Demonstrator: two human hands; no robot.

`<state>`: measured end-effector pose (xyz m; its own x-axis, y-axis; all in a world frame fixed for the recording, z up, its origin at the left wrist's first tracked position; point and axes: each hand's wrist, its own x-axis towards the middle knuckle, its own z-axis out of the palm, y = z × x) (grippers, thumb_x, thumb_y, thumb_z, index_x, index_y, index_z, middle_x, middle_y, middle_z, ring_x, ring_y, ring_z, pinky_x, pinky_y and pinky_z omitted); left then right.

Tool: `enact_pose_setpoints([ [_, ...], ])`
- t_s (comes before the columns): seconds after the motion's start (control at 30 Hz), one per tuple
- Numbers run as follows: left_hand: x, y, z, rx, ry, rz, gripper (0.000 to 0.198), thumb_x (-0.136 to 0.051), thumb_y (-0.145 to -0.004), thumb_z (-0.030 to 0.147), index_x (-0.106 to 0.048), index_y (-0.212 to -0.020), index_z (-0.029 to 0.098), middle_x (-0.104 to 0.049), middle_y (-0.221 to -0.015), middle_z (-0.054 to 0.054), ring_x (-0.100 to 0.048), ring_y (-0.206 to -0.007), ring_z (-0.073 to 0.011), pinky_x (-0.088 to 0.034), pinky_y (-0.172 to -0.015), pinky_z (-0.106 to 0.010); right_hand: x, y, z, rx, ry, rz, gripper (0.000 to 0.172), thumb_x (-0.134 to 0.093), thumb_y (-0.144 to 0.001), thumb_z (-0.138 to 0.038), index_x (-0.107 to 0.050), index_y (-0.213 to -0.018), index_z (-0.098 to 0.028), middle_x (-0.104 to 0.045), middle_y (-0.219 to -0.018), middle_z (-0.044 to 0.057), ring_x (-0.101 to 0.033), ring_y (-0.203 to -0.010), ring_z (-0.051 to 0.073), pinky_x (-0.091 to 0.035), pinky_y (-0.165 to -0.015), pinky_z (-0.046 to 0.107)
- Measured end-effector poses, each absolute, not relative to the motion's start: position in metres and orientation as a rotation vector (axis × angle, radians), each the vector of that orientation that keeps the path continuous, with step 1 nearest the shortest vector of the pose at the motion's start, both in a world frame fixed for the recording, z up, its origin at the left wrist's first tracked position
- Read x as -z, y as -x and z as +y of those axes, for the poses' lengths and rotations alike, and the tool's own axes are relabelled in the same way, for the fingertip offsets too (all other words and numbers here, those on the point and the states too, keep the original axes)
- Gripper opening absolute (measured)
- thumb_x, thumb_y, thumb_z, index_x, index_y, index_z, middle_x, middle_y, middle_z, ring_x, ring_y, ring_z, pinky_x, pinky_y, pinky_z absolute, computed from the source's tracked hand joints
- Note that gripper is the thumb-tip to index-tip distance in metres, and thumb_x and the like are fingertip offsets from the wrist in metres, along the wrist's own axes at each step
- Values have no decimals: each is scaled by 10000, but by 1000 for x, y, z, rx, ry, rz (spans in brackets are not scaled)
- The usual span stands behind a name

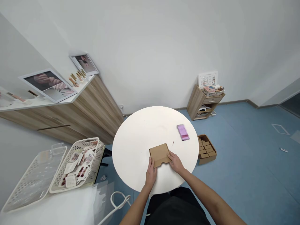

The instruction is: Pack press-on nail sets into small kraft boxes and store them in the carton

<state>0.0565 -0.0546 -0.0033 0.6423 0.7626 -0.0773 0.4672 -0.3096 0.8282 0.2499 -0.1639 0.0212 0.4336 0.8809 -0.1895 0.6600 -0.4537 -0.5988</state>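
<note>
Pink packet blurred, cardboard box between hands

Loads of room past the left hand and right hand across the round white desk. Flat cardboard box right between them, pink packet off to the far right. Beyond the edges, white plastic basket left, cardboard carton right.

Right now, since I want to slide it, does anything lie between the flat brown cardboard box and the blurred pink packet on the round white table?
Only a small dark mark on the white tabletop, between the cardboard box and the pink packet. Your left hand and right hand are on its near side.
</note>
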Motion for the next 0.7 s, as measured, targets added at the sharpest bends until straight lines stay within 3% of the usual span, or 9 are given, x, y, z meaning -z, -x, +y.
enact_pose_setpoints([
  [0.1,-3,-51,-58,-423,-1870,1014,571,-444,-894,300,-386,-1460,258,-248,-1588,-36,-285,-1436,-228,-358,-1132,-388,-33,-251,-166,-784,2230,-1239,689,-500,-756,-85,-457,-1422,-256,-371,-1530,75,-265,-1438,292,-141,-1159,570],
  [0.2,-17,-48,-56,-435,-1773,1060,509,-497,-882,351,-500,-1382,255,-375,-1533,-49,-359,-1402,-247,-419,-1088,-374,-47,-255,-166,-892,2160,-1088,629,-531,-796,-174,-465,-1410,-294,-403,-1513,52,-288,-1430,287,-75,-1155,606],
  [0.27,-31,-48,-48,-424,-1721,1085,455,-523,-875,373,-573,-1311,252,-495,-1450,-62,-457,-1339,-261,-449,-1059,-375,-59,-260,-163,-933,2061,-995,559,-557,-823,-266,-509,-1380,-284,-470,-1468,56,-373,-1385,287,-130,-1162,573],
  [0.4,-61,-54,-22,-370,-1652,1131,408,-517,-884,429,-640,-1224,239,-637,-1292,-69,-585,-1201,-282,-497,-981,-387,-81,-277,-148,-1021,1808,-884,466,-530,-870,-407,-593,-1306,-254,-569,-1378,53,-504,-1276,259,-355,-1094,431],
  [0.57,-83,-69,5,-336,-1573,1185,370,-515,-887,460,-682,-1130,237,-675,-1221,-60,-667,-1024,-263,-548,-875,-380,-97,-292,-124,-1051,1825,-772,408,-553,-860,-454,-693,-1159,-215,-615,-1320,64,-501,-1275,248,-344,-1095,386],
  [0.7,-90,-81,16,-292,-1529,1255,335,-532,-875,468,-714,-1022,228,-727,-1035,-60,-679,-933,-250,-566,-803,-361,-104,-299,-112,-1153,1786,-686,381,-562,-844,-482,-712,-1083,-225,-635,-1271,72,-546,-1184,256,-437,-975,399],
])
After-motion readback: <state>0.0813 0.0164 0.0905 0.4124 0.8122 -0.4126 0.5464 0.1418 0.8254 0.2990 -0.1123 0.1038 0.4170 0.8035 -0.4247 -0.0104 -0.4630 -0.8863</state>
